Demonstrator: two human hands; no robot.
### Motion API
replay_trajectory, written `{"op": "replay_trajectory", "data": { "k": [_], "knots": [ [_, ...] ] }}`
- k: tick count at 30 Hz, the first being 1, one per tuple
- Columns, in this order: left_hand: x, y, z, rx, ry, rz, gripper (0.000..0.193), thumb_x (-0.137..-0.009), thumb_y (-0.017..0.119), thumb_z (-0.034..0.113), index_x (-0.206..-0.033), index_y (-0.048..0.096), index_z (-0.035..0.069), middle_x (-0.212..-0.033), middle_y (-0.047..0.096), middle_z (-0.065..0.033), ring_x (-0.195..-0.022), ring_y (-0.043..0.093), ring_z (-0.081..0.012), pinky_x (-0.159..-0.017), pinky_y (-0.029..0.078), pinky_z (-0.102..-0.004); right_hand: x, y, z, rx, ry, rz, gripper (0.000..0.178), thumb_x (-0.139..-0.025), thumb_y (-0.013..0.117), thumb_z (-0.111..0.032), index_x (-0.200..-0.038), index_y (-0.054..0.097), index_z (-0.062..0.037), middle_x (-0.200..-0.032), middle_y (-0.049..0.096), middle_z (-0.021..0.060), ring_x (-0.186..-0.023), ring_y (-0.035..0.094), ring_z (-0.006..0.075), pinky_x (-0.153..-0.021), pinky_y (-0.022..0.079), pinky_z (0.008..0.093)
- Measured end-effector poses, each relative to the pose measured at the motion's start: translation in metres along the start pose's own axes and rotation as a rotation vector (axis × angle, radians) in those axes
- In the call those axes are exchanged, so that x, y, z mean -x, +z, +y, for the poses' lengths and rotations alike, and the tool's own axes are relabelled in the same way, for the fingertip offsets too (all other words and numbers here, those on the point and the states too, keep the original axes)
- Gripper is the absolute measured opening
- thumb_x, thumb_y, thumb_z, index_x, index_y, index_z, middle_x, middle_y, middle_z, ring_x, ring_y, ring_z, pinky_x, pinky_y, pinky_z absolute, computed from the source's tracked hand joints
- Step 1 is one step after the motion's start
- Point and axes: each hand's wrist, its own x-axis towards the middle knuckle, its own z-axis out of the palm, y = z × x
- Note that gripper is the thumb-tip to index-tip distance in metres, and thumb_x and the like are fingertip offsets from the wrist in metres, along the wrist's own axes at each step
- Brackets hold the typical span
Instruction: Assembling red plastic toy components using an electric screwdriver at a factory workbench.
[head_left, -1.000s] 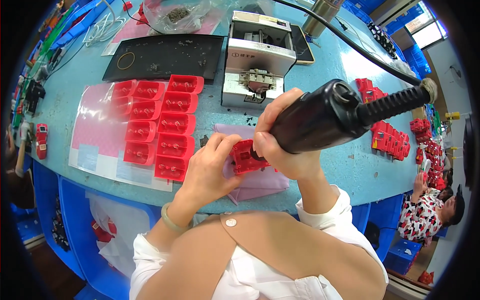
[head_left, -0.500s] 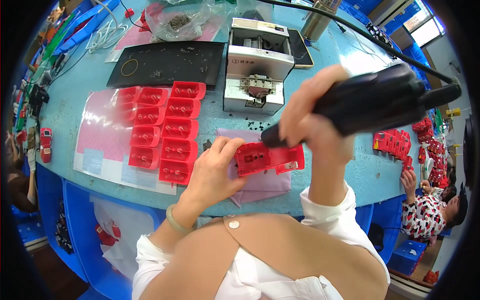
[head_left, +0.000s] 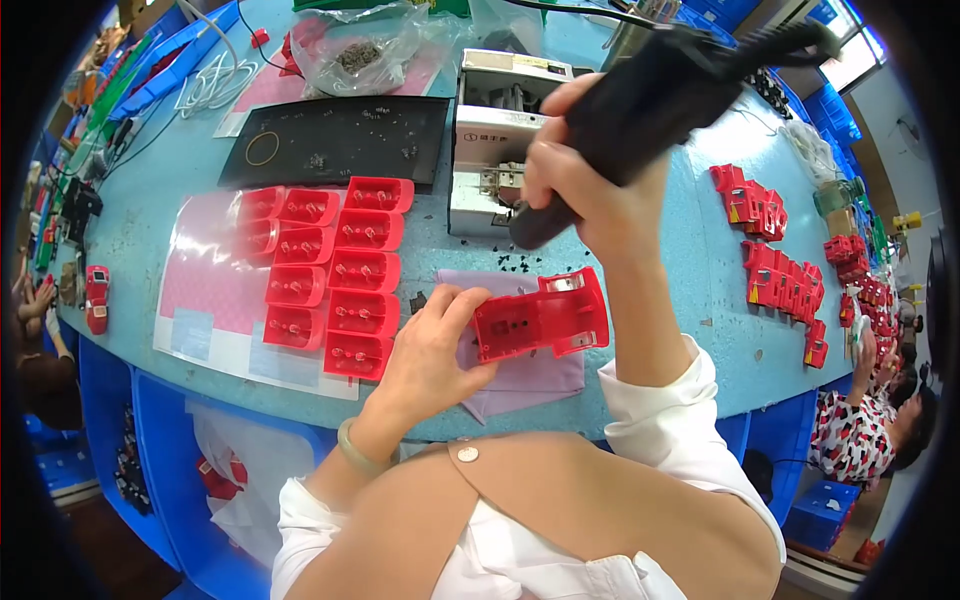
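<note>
My left hand (head_left: 428, 350) grips the left end of a red plastic housing (head_left: 515, 328), its hollow side facing up. Beneath the housing lies a folded lilac cloth (head_left: 535, 376). My right hand (head_left: 592, 195) is wrapped round a black electric screwdriver (head_left: 640, 105) with a cord. The screwdriver's nose points down and left, above and apart from the housing, in front of a white screw feeder (head_left: 490, 135). Small black screws (head_left: 517, 263) are scattered between the feeder and the cloth.
Several red shells (head_left: 362, 270) stand in columns on a pink-and-white sheet at left. Behind them lie a black mat (head_left: 335, 140) and a clear bag (head_left: 360, 55). Assembled red units (head_left: 785, 285) sit at right. Blue bins (head_left: 225, 400) line the near edge. A co-worker (head_left: 865, 435) is at far right.
My right hand has lifted the screwdriver's nose out of the housing, up toward the feeder. The left hand still holds the housing, which has tilted slightly.
</note>
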Motion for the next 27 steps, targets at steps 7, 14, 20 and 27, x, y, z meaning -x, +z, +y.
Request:
{"op": "replay_trajectory", "data": {
  "k": [7, 14, 20, 27],
  "knots": [
    [0.000, 0.005, -0.007, -0.011, 0.056, 0.027, 0.062, -0.057, 0.075, 0.008, -0.113, 0.050, 0.010, -0.101, 0.052, -0.0108, -0.086, 0.057, -0.0314, -0.072, 0.048, -0.0406, 0.044, 0.011, -0.019, 0.023, -0.052, -0.104, 0.037, -0.071, 0.057, 0.008, -0.103, 0.041, -0.0001, -0.063, 0.052, 0.0051, -0.049, 0.051, 0.0107, -0.050, 0.045, 0.0238],
    [-0.003, 0.012, -0.009, -0.001, 0.092, 0.031, 0.059, -0.059, 0.075, 0.010, -0.112, 0.051, 0.009, -0.101, 0.051, -0.0098, -0.085, 0.056, -0.0311, -0.071, 0.048, -0.0408, 0.062, 0.013, 0.004, 0.050, 0.009, -0.106, 0.032, -0.068, 0.059, 0.009, -0.095, 0.045, -0.0017, -0.067, 0.053, 0.0049, -0.055, 0.053, 0.0099, -0.053, 0.045, 0.0226],
    [-0.001, 0.018, -0.010, 0.042, 0.044, 0.001, 0.056, -0.060, 0.075, 0.012, -0.111, 0.052, 0.006, -0.102, 0.051, -0.0105, -0.087, 0.057, -0.0315, -0.072, 0.049, -0.0411, 0.063, 0.018, 0.013, 0.213, -0.105, -0.077, 0.026, -0.068, 0.061, 0.006, -0.088, 0.048, -0.0029, -0.072, 0.055, 0.0034, -0.061, 0.053, 0.0093, -0.055, 0.045, 0.0240],
    [0.001, 0.025, -0.012, 0.103, 0.099, 0.056, 0.058, -0.060, 0.075, 0.012, -0.113, 0.053, 0.005, -0.113, 0.053, -0.0143, -0.098, 0.056, -0.0355, -0.077, 0.050, -0.0410, 0.064, 0.014, 0.013, 0.001, -0.098, -0.358, 0.027, -0.068, 0.064, 0.003, -0.089, 0.049, -0.0035, -0.078, 0.055, 0.0032, -0.064, 0.053, 0.0101, -0.057, 0.045, 0.0260]
  ]
}}
